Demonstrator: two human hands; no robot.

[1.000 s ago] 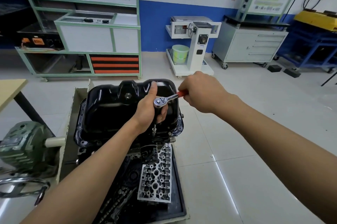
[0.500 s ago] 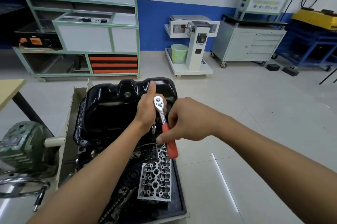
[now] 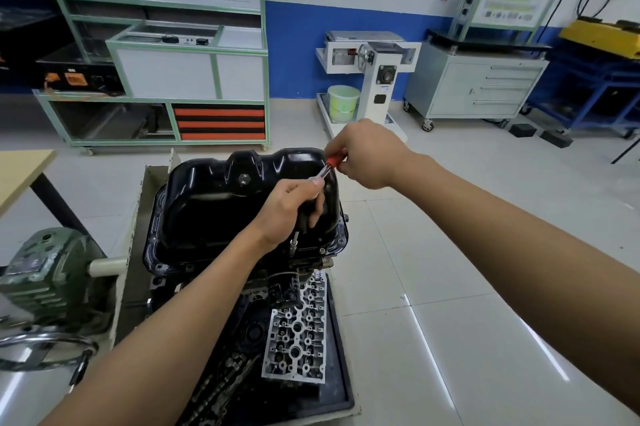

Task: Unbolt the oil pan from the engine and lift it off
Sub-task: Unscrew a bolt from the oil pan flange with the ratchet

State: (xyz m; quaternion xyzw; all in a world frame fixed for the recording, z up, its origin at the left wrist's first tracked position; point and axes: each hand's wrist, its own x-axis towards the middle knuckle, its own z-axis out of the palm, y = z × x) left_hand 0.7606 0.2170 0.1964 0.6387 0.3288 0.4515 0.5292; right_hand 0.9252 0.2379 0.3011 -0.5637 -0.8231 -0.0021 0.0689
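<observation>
The glossy black oil pan (image 3: 221, 204) sits upside-down on top of the engine (image 3: 277, 283), which stands on a work stand. My left hand (image 3: 291, 207) is closed over the head of a ratchet wrench (image 3: 323, 173) and its extension, whose socket (image 3: 294, 245) stands on a bolt at the pan's near right flange. My right hand (image 3: 367, 155) grips the wrench's red handle, which points to the far right over the pan.
An aluminium cylinder head part (image 3: 298, 335) lies in the black tray (image 3: 343, 387) below the engine. A green gearbox (image 3: 45, 276) with a handwheel stands at left. A wooden table corner (image 3: 20, 172) is at far left. Cabinets and benches line the far wall.
My right hand swung the red handle from far right down toward me, then back up to the far right. My left hand stayed on the ratchet head.
</observation>
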